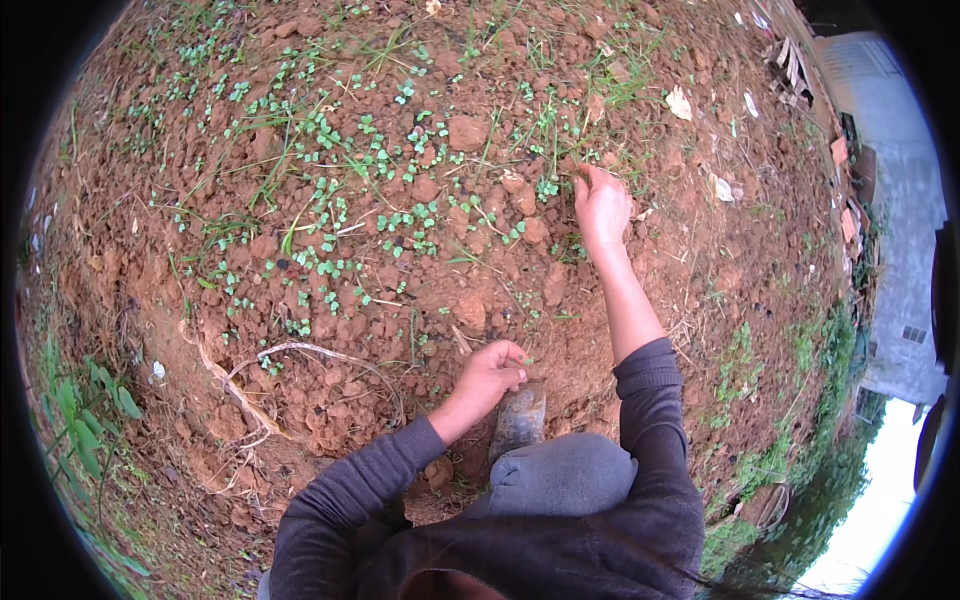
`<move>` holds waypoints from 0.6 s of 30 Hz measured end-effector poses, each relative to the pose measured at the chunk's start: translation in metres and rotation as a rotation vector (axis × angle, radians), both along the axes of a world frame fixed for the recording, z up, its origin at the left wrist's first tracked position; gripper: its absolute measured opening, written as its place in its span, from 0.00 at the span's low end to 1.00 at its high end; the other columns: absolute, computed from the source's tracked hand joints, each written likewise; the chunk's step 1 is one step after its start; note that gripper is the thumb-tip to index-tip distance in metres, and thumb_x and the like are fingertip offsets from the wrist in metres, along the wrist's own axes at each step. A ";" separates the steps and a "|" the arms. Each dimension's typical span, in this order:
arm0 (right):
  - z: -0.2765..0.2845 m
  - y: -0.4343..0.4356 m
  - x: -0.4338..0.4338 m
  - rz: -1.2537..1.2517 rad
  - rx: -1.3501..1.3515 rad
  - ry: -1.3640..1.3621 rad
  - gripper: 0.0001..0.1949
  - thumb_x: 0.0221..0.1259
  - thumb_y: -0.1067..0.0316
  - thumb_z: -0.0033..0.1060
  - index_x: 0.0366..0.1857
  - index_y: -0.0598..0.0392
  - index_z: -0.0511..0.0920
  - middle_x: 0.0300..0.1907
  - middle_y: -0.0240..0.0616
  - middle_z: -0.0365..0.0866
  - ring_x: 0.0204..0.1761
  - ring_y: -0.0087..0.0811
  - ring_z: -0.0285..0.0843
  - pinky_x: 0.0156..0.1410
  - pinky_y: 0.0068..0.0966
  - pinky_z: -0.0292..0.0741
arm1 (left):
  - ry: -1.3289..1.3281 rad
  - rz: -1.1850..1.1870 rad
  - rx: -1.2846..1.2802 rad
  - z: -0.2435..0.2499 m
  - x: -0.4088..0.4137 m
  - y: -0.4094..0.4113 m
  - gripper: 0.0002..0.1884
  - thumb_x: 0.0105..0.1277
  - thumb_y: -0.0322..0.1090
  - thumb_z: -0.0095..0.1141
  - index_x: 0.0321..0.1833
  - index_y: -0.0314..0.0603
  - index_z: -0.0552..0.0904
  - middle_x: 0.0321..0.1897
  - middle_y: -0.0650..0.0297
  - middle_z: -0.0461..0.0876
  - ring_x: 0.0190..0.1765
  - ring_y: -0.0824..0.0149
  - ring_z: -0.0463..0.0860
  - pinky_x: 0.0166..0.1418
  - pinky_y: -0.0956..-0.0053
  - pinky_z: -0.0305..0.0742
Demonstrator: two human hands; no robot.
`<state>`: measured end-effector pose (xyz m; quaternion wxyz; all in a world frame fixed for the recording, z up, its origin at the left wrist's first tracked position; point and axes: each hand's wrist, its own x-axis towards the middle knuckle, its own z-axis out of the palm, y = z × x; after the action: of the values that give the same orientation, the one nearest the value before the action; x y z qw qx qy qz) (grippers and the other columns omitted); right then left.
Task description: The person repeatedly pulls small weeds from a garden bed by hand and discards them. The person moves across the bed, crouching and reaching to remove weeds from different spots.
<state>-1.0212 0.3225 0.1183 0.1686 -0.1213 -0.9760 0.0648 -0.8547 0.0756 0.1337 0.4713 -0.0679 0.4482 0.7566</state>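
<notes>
My left hand [484, 382] is above my muddy shoe [521, 416], thumb and forefinger pinched on a small green sprig [528, 361]. My right hand [604, 204] reaches forward to the reddish-brown soil, fingertips down at the thin grass blades [564, 150]. Whether those fingers grip a stem is hidden by the hand itself. Just left of them grow small round-leaved seedlings [547, 187]. More seedlings [409, 221] spread in patches across the cloddy soil ahead and to the left.
A pale dry root [232, 386] and a curved dry stalk [322, 349] lie at the left. Leafy plants [82, 420] stand at the left edge. Dry leaves [679, 103] dot the ground at right, before a grey wall [904, 210] with debris along its foot.
</notes>
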 end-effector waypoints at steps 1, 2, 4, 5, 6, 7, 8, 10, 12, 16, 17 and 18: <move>-0.001 0.003 -0.006 -0.057 0.003 -0.009 0.14 0.50 0.63 0.66 0.43 0.41 0.81 0.34 0.34 0.78 0.43 0.37 0.76 0.50 0.35 0.70 | -0.002 -0.005 -0.002 0.001 -0.001 0.000 0.09 0.60 0.21 0.54 0.43 0.38 0.75 0.31 0.66 0.79 0.33 0.75 0.77 0.36 0.81 0.72; -0.002 0.006 -0.009 -0.114 0.006 -0.018 0.15 0.49 0.63 0.67 0.44 0.41 0.81 0.36 0.35 0.78 0.45 0.38 0.75 0.51 0.36 0.70 | -0.010 0.014 -0.001 0.000 0.000 0.000 0.09 0.60 0.21 0.54 0.42 0.37 0.75 0.30 0.65 0.79 0.31 0.75 0.77 0.35 0.81 0.71; 0.009 -0.003 -0.015 -0.052 0.017 -0.053 0.18 0.47 0.63 0.69 0.46 0.39 0.80 0.39 0.35 0.77 0.48 0.39 0.74 0.52 0.38 0.69 | -0.031 0.060 -0.009 -0.002 0.003 0.000 0.09 0.58 0.19 0.53 0.41 0.36 0.76 0.28 0.65 0.78 0.28 0.75 0.75 0.31 0.81 0.71; 0.013 -0.007 -0.017 -0.021 0.023 -0.070 0.19 0.45 0.63 0.70 0.46 0.39 0.80 0.40 0.35 0.76 0.50 0.40 0.73 0.53 0.39 0.69 | -0.020 0.070 -0.015 -0.003 0.003 -0.002 0.09 0.58 0.20 0.53 0.41 0.35 0.75 0.28 0.65 0.78 0.28 0.75 0.75 0.32 0.81 0.71; 0.012 -0.004 -0.020 -0.009 -0.003 -0.114 0.22 0.42 0.63 0.73 0.46 0.38 0.79 0.43 0.34 0.75 0.54 0.40 0.70 0.53 0.40 0.68 | -0.010 0.073 -0.012 -0.004 0.004 -0.002 0.09 0.58 0.20 0.53 0.41 0.35 0.75 0.28 0.65 0.78 0.28 0.75 0.75 0.32 0.81 0.71; 0.010 -0.002 -0.022 -0.008 0.017 -0.118 0.22 0.41 0.62 0.73 0.46 0.39 0.79 0.43 0.34 0.75 0.53 0.40 0.71 0.53 0.40 0.68 | 0.001 0.077 -0.009 -0.004 0.004 -0.001 0.09 0.58 0.20 0.53 0.41 0.35 0.75 0.28 0.65 0.78 0.28 0.75 0.75 0.32 0.81 0.71; 0.008 -0.002 -0.024 -0.008 0.036 -0.124 0.22 0.40 0.62 0.74 0.45 0.39 0.79 0.43 0.34 0.75 0.53 0.40 0.71 0.53 0.40 0.68 | -0.002 0.067 -0.007 -0.004 0.004 0.000 0.09 0.58 0.20 0.53 0.41 0.35 0.75 0.28 0.65 0.78 0.29 0.75 0.75 0.32 0.81 0.71; 0.006 -0.005 -0.027 0.008 0.062 -0.134 0.24 0.40 0.61 0.74 0.45 0.43 0.76 0.44 0.35 0.75 0.53 0.40 0.71 0.53 0.41 0.69 | -0.004 0.048 -0.009 -0.004 0.003 0.000 0.09 0.58 0.20 0.53 0.41 0.35 0.75 0.29 0.65 0.78 0.29 0.75 0.75 0.32 0.81 0.71; -0.001 -0.009 -0.033 -0.043 0.102 -0.160 0.25 0.40 0.62 0.74 0.48 0.44 0.74 0.44 0.36 0.76 0.53 0.41 0.72 0.52 0.42 0.69 | -0.001 0.058 -0.002 -0.006 0.004 0.001 0.08 0.59 0.20 0.53 0.41 0.35 0.75 0.29 0.65 0.78 0.29 0.75 0.75 0.33 0.81 0.71; -0.008 -0.011 -0.042 -0.039 0.130 -0.154 0.25 0.42 0.65 0.72 0.49 0.47 0.72 0.45 0.38 0.76 0.53 0.41 0.73 0.52 0.44 0.69 | 0.000 0.035 -0.018 -0.003 0.002 0.002 0.08 0.58 0.20 0.53 0.41 0.36 0.75 0.29 0.66 0.77 0.29 0.75 0.75 0.33 0.81 0.71; -0.008 -0.010 -0.041 -0.036 0.131 -0.161 0.25 0.42 0.65 0.71 0.49 0.46 0.72 0.44 0.37 0.76 0.53 0.41 0.73 0.53 0.44 0.69 | -0.018 0.030 -0.008 -0.001 0.003 0.003 0.09 0.58 0.20 0.53 0.41 0.36 0.75 0.30 0.66 0.77 0.29 0.76 0.75 0.33 0.81 0.71; -0.002 -0.012 -0.043 -0.047 0.005 -0.218 0.25 0.43 0.65 0.71 0.49 0.46 0.73 0.43 0.37 0.77 0.52 0.40 0.73 0.53 0.43 0.69 | -0.030 0.037 -0.007 -0.001 0.003 0.001 0.09 0.58 0.20 0.53 0.41 0.36 0.75 0.30 0.66 0.77 0.29 0.76 0.75 0.33 0.81 0.71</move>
<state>-1.0639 0.3102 0.1164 0.0633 -0.1502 -0.9856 0.0448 -0.8521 0.0768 0.1326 0.4635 -0.0891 0.4423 0.7626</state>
